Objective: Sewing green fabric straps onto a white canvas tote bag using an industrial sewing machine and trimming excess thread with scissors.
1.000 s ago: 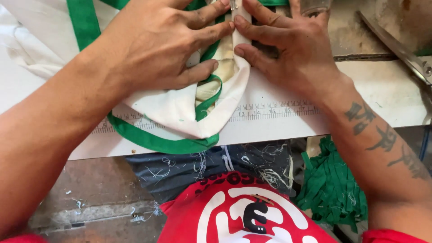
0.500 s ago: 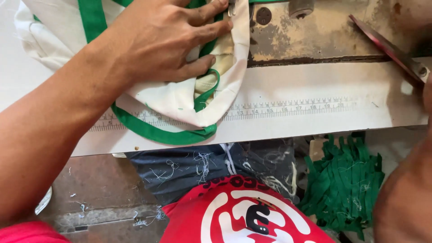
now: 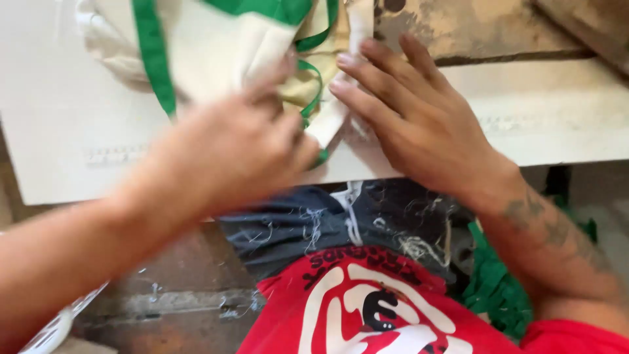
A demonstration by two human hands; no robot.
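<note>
A white table top point(image 3: 59, 118) ran across the upper half of the frame, with a printed ruler strip point(image 3: 111, 155) along its near edge. At the upper right lay a worn, stained metal plate point(image 3: 472, 26). Below the edge I saw my dark, thread-flecked shorts point(image 3: 341, 219), my red shirt point(image 3: 367, 314) at bottom centre, and green cloth scraps point(image 3: 498, 295) at lower right

A cream cloth piece point(image 3: 216, 52) edged with green binding tape point(image 3: 154, 59) lies bunched on the white table.
</note>
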